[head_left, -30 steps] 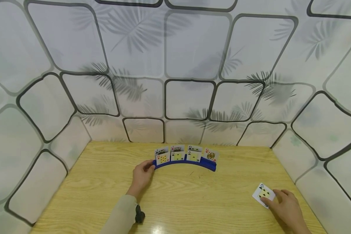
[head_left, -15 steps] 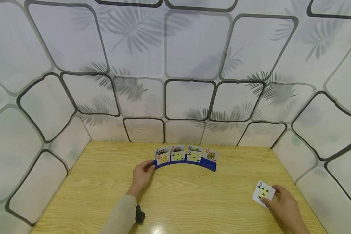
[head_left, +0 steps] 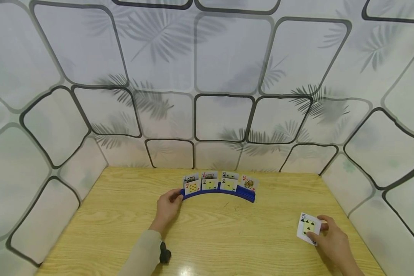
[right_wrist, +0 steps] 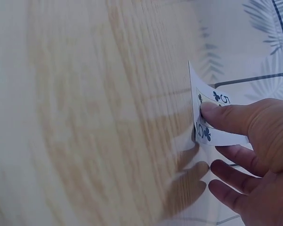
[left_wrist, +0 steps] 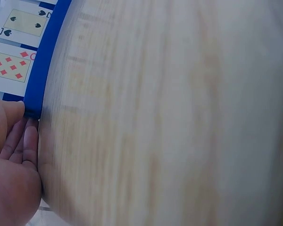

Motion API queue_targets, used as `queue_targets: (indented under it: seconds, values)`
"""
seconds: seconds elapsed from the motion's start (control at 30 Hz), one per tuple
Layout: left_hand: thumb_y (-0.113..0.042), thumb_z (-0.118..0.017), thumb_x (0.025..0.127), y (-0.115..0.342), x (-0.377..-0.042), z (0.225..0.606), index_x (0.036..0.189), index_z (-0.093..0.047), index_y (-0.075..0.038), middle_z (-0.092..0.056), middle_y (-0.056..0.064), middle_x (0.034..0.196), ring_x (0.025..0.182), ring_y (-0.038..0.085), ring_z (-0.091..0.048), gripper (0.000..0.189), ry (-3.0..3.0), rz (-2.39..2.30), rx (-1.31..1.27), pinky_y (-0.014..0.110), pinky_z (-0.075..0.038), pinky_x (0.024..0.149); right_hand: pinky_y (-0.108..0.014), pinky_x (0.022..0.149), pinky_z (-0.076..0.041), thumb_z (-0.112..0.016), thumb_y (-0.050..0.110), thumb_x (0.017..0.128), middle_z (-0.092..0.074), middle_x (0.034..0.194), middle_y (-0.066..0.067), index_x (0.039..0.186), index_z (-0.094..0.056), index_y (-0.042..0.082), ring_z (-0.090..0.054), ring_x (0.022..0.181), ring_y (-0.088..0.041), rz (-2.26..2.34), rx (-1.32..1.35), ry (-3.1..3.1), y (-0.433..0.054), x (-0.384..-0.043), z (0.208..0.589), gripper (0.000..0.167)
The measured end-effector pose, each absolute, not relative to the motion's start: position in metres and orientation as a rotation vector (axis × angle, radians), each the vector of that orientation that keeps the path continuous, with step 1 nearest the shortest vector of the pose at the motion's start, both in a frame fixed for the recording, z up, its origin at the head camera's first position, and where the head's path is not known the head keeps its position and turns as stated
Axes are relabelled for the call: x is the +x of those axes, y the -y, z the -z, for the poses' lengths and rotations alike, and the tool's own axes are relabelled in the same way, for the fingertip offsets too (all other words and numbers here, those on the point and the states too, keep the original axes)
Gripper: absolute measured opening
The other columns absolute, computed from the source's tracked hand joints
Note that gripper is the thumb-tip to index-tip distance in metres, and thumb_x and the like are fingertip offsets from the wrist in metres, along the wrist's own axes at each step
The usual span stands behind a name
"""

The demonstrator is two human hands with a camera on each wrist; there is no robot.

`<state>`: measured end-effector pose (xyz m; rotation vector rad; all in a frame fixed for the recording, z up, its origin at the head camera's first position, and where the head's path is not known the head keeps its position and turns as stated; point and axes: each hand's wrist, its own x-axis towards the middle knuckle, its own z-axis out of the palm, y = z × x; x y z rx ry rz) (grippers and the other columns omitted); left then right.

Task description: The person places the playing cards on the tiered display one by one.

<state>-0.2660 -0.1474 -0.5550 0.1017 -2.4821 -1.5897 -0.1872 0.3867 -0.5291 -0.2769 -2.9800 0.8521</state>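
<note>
In the head view a curved blue card holder [head_left: 245,194] stands at the back of the table with playing cards in two rows. My left hand [head_left: 167,209] grips its left end; in the left wrist view the thumb lies on the blue end [left_wrist: 34,101]. Closest to that hand is a diamonds card [head_left: 192,187] in the front row. At the right, my right hand [head_left: 335,239] pinches a five of clubs [head_left: 309,226], thumb on its face. The right wrist view shows the card [right_wrist: 217,134] bent slightly, the lower fingers spread beneath it.
A queen [head_left: 250,183] stands in the back row at the holder's right end, with blue slot showing in front of it. The wooden table [head_left: 227,237] is bounded by patterned walls [head_left: 220,115] at the back and both sides.
The right hand has moved slightly left and up with the five of clubs, and the card has turned more upright. The left hand and the card holder have stayed put.
</note>
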Motion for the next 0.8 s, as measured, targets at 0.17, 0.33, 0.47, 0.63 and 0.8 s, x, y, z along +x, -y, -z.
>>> queue_targets:
  seconds: [0.17,0.33,0.47,0.63,0.8]
  values:
    - [-0.005,-0.066,0.102,0.148,-0.266,0.556,0.129,-0.072,0.001,-0.074,0.021,0.125,0.113,0.034,-0.07,0.028,2.486,1.585,0.104,0.049,-0.058,0.097,-0.023,0.064,-0.051,-0.074,0.011,0.094,-0.069,0.107,-0.028,0.144,-0.044,-0.008,-0.07,0.093,-0.031,-0.888,-0.275,2.937,-0.384,-0.187,0.529,0.061]
    - [-0.005,-0.067,0.102,0.148,-0.267,0.556,0.129,-0.072,0.001,-0.074,0.021,0.126,0.114,0.035,-0.07,0.028,2.477,1.582,0.106,0.049,-0.058,0.098,-0.02,0.065,-0.05,-0.067,0.009,0.098,-0.072,0.11,-0.026,0.142,-0.049,-0.004,-0.068,0.089,-0.017,-0.918,-0.218,2.889,-0.382,-0.185,0.526,0.05]
    - [-0.005,-0.067,0.102,0.148,-0.268,0.556,0.129,-0.072,0.002,-0.074,0.021,0.125,0.113,0.035,-0.071,0.028,2.479,1.569,0.101,0.049,-0.058,0.097,-0.02,0.062,-0.053,-0.068,0.002,0.097,-0.075,0.106,-0.023,0.14,-0.053,-0.003,-0.061,0.08,0.005,-0.973,-0.134,2.793,-0.378,-0.184,0.526,0.046]
    - [-0.004,-0.066,0.102,0.147,-0.267,0.557,0.128,-0.072,0.002,-0.074,0.021,0.125,0.113,0.034,-0.071,0.028,2.484,1.57,0.094,0.049,-0.058,0.097,-0.019,0.061,-0.056,-0.069,-0.001,0.097,-0.076,0.104,-0.023,0.14,-0.054,-0.002,-0.056,0.077,0.013,-1.021,-0.084,2.708,-0.37,-0.186,0.526,0.046]
    - [-0.003,-0.066,0.101,0.148,-0.267,0.558,0.128,-0.072,0.002,-0.075,0.021,0.124,0.112,0.034,-0.071,0.028,2.482,1.56,0.087,0.049,-0.058,0.097,-0.02,0.061,-0.058,-0.069,-0.003,0.097,-0.074,0.104,-0.026,0.136,-0.057,-0.006,-0.058,0.077,0.011,-1.059,-0.031,2.646,-0.359,-0.19,0.52,0.042]
